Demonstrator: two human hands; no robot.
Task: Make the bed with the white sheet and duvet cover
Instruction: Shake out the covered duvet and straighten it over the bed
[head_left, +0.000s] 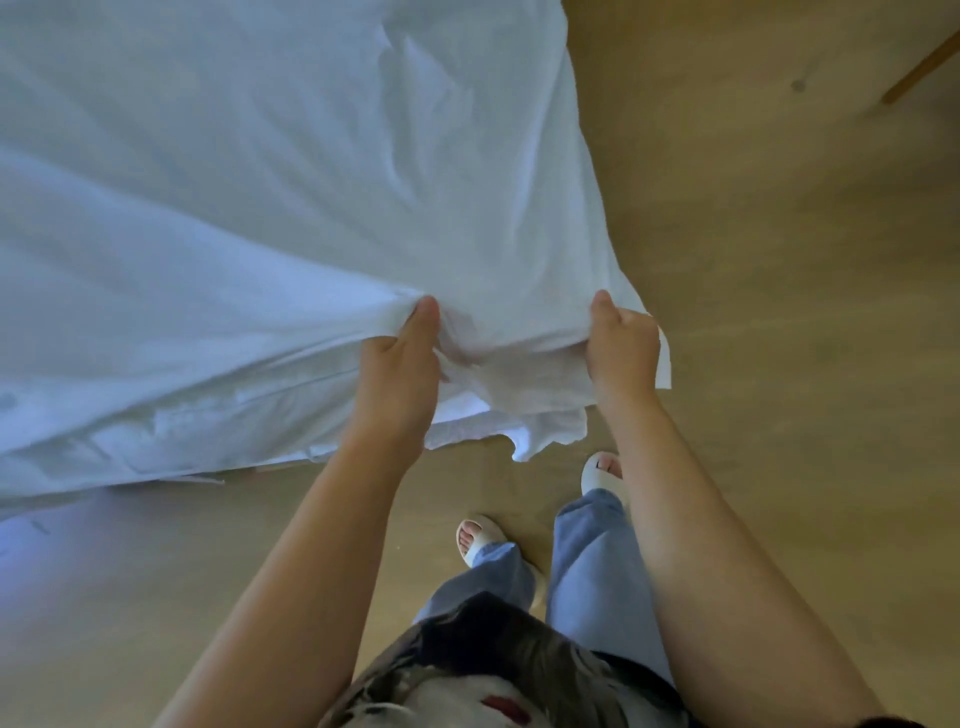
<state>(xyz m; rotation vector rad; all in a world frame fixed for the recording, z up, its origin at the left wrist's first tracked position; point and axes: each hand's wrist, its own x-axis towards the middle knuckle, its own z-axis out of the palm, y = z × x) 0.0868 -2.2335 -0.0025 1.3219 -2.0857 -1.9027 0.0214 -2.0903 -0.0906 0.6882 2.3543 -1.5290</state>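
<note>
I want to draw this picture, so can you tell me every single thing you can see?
white sheet: one, white, spread over the left and top of the view, its near corner lifted
second bedding layer: one, white, under the sheet at its lower left edge; sheet or duvet cover, I cannot tell
floor: one, tan, wood look, right side and bottom
wooden leg: one, brown, top right corner; of what furniture, I cannot tell
slippers: two, white, on the person's feet on the floor
jeans: one pair, light blue, below the arms
top: one, dark patterned, bottom middle
left hand: one, grips the sheet's near edge
right hand: one, grips the sheet's corner
</note>
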